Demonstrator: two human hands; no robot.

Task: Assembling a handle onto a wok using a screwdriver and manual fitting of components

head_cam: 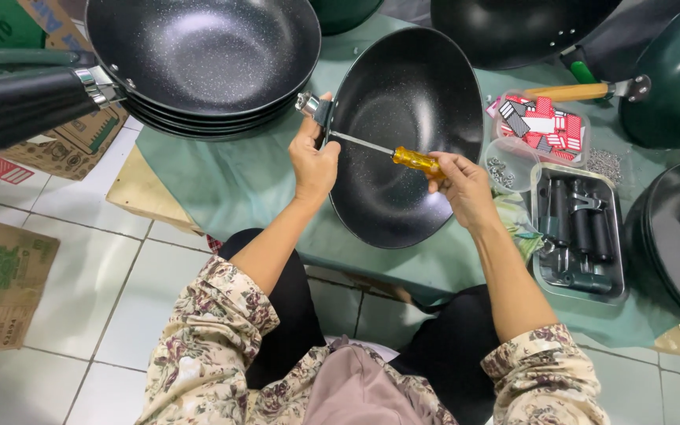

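A black speckled wok [411, 157] stands tilted on its side on the green cloth. My left hand [313, 161] grips its rim at the metal handle bracket [311, 105]. My right hand [460, 179] holds a screwdriver [403, 154] by its amber handle. The steel shaft runs left across the inside of the wok, and its tip meets the rim right beside my left thumb.
A stack of black woks [206, 63] with a handle [17, 106] sits at back left. Right of me are a metal tray of black handles [578, 228], a small tub of screws [505, 167], a box of red tags [543, 126] and green woks [674, 75]. Cardboard boxes [1, 275] lie on the tiled floor.
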